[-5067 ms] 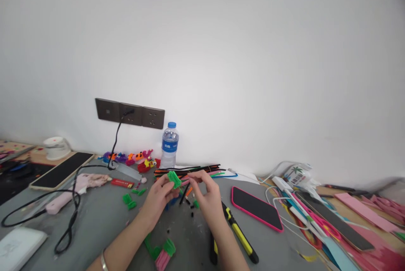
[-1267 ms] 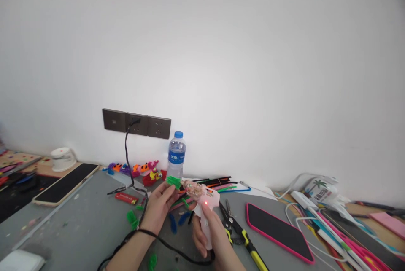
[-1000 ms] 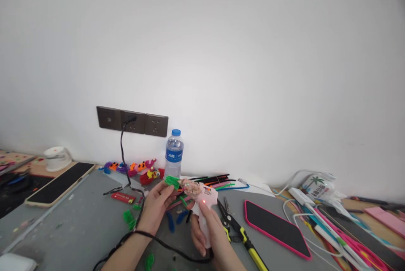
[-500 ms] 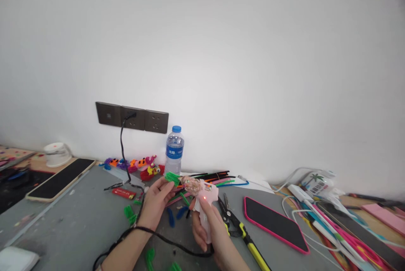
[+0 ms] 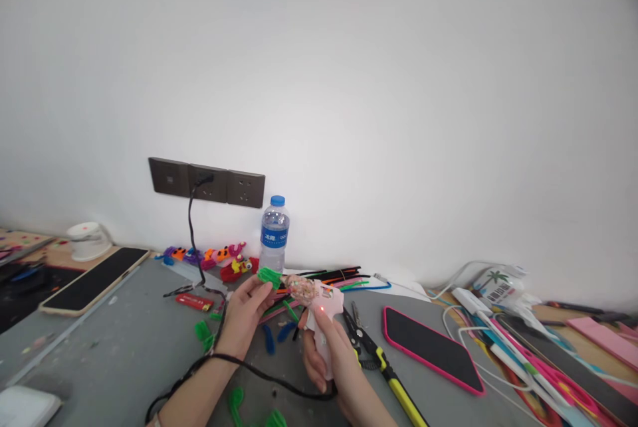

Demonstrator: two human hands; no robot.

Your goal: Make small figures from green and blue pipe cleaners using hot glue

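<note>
Glue gun (image 5: 326, 301): smooth plastic-looking body, nozzle end (image 5: 302, 289) rough and crusted. From it: green piece (image 5: 269, 277) at 10 o'clock, fuzzy, matt; bottle (image 5: 274, 238) at 11, clear glossy plastic; phone (image 5: 432, 348) at 3, smooth glassy screen; pliers (image 5: 393, 382) at 4, metal-looking head, plastic-looking grips. Bench (image 5: 119, 350) mostly matt, specked.

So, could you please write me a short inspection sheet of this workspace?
Surface: grey work surface, small scraps on it.
Things in use: glue gun, red light lit; green fuzzy piece at its front, contact unclear.
Clutter: pink-edged phone, yellow-handled pliers, water bottle.
Hands: left hand pinches the green fuzzy piece; right hand grips the glue gun.
Cables: black cord crosses the left wrist.
Surroundings: white wall, socket panel with plug inserted.
</note>
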